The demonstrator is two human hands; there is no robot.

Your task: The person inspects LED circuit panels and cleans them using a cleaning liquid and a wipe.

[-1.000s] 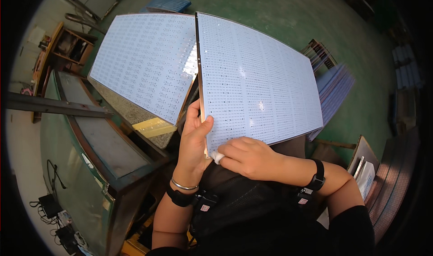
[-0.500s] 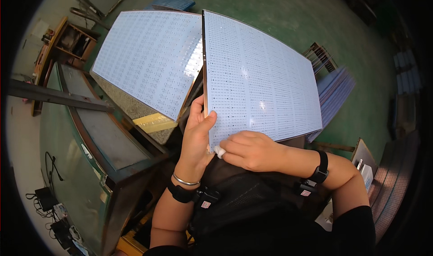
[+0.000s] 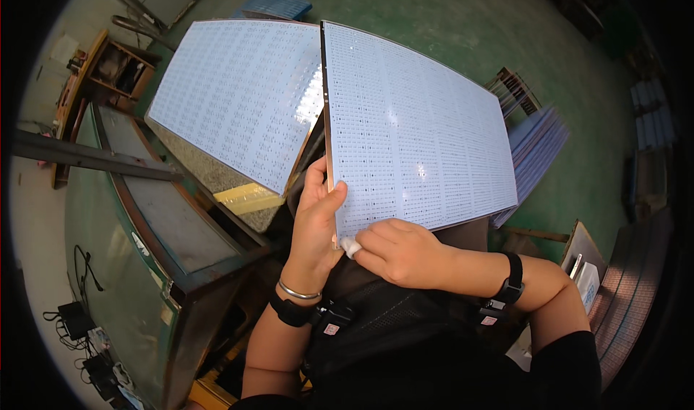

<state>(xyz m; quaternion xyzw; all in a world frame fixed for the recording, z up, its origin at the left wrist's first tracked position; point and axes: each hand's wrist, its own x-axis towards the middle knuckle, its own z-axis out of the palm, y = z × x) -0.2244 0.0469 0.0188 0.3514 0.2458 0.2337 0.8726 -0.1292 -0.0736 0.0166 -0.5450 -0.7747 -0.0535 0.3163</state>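
Note:
A large white circuit board panel (image 3: 426, 135) with rows of small dark marks and a copper-coloured left edge is tilted up before me. My left hand (image 3: 314, 211) grips its lower left edge, thumb on the face and fingers behind. At the near left corner, my right hand (image 3: 405, 251) has its fingers curled around a small white wad (image 3: 350, 247), which touches or nearly touches the panel's edge. Whether the wad is cloth or a fingertip cover, I cannot tell. A similar white panel (image 3: 238, 92) lies on a stack to the left, partly behind the held one.
More panels are stacked (image 3: 538, 146) beyond the right edge. A green metal-framed machine (image 3: 123, 229) stands at left, with a grey bar (image 3: 94, 153) crossing over it. A yellow strip (image 3: 249, 197) lies below the left panel. Cables and black adapters (image 3: 74, 320) sit at lower left.
My right hand has shifted slightly toward me, with its knuckles lower and the white wad still at the corner. The panel's far left corner has dipped a little. My left hand keeps its grip.

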